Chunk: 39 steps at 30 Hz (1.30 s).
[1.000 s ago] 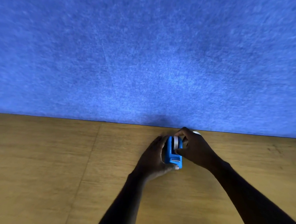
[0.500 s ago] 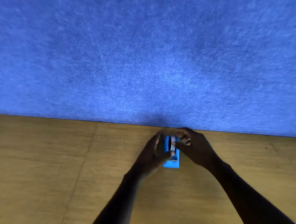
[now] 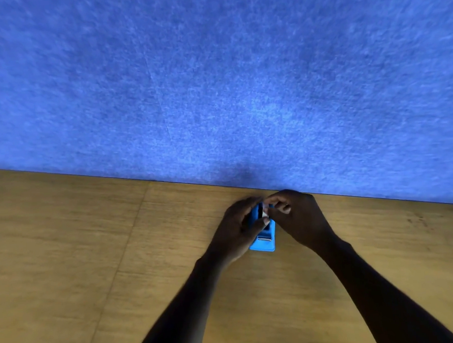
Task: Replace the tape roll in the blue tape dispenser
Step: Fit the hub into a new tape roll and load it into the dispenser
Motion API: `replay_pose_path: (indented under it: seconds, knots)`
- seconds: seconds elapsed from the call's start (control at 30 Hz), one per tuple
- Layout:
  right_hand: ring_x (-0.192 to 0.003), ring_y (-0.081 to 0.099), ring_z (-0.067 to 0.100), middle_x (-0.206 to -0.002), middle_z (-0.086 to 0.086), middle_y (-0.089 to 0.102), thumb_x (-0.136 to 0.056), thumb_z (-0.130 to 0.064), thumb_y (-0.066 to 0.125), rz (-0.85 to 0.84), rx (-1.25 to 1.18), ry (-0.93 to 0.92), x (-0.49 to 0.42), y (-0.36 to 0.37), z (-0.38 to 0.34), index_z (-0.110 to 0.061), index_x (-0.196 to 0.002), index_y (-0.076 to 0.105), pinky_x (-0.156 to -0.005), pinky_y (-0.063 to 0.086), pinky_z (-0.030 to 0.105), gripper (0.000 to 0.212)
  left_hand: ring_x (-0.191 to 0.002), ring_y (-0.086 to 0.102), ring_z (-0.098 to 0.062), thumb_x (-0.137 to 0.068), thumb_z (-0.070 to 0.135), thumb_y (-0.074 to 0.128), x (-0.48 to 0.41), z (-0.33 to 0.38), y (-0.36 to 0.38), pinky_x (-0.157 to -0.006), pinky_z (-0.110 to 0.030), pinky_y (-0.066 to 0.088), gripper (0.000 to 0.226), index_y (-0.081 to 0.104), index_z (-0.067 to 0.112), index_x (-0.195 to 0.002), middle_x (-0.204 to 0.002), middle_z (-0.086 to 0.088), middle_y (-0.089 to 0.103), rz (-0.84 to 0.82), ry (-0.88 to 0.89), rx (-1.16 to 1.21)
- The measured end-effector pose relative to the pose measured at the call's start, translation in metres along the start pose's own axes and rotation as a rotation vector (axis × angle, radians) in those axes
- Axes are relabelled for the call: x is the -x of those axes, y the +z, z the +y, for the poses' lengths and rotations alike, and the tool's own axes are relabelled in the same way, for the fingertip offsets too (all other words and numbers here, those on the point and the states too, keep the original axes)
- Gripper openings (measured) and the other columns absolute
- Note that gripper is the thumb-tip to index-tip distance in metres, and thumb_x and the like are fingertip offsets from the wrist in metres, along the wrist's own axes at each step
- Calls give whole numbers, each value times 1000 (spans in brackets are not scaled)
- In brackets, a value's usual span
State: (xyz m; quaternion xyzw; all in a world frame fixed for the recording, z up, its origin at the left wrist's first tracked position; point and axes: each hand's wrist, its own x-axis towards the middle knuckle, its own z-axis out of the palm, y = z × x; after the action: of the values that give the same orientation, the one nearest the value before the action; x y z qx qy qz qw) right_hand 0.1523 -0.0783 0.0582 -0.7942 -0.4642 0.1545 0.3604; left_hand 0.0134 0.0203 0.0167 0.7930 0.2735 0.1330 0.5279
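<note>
The blue tape dispenser stands on the wooden table close to the blue wall, its cutter end toward me. My left hand wraps its left side, thumb across the top. My right hand is curled over the back of the dispenser, fingertips pinching at the tape roll, of which only a thin white and dark sliver shows in the slot. Both hands hide most of the roll and the dispenser's rear.
A blue felt wall panel rises directly behind the dispenser along the table's far edge. A seam in the wood runs diagonally to the left of my arms.
The dispenser has gone from lifted and tilted in my hands to resting flat on the table. My right fingers have moved over the top of the roll, and my left thumb now lies across it.
</note>
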Motion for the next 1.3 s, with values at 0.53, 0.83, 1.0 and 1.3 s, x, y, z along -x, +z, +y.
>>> replay_pose_path:
  seconds: [0.53, 0.83, 1.0, 1.3]
  knots:
    - [-81, 66, 1, -88, -3, 74, -80, -17, 75, -18, -81, 60, -6, -4, 0, -16, -95, 76, -65, 45, 4, 14, -131, 52, -7, -92, 20, 72, 0, -14, 2, -106, -41, 53, 54, 54, 42, -138, -135, 20, 51, 41, -16, 82]
    - [-79, 66, 3, -86, -3, 74, -81, -17, 75, -20, -90, 67, -7, -5, 1, -16, -88, 76, -66, 48, 10, 8, -128, 56, -9, -91, 22, 74, 1, -12, 2, -99, -38, 59, 55, 53, 40, -139, -144, 11, 49, 42, -30, 108]
    - [-79, 67, 5, -85, -3, 74, -81, -16, 74, -18, -69, 64, -9, -5, 2, -15, -87, 78, -66, 46, 7, 7, -128, 56, -8, -90, 21, 74, 1, -11, 2, -99, -37, 59, 54, 55, 39, -137, -140, 13, 52, 48, -13, 89]
    - [-74, 61, 2, -83, -3, 68, -84, -11, 67, -3, 38, -17, -7, -2, -1, -13, -86, 73, -64, 44, 7, 6, -119, 64, -9, -81, 52, 69, -3, -10, 4, -96, -40, 60, 57, 57, 40, -135, -137, 9, 58, 29, -57, 174]
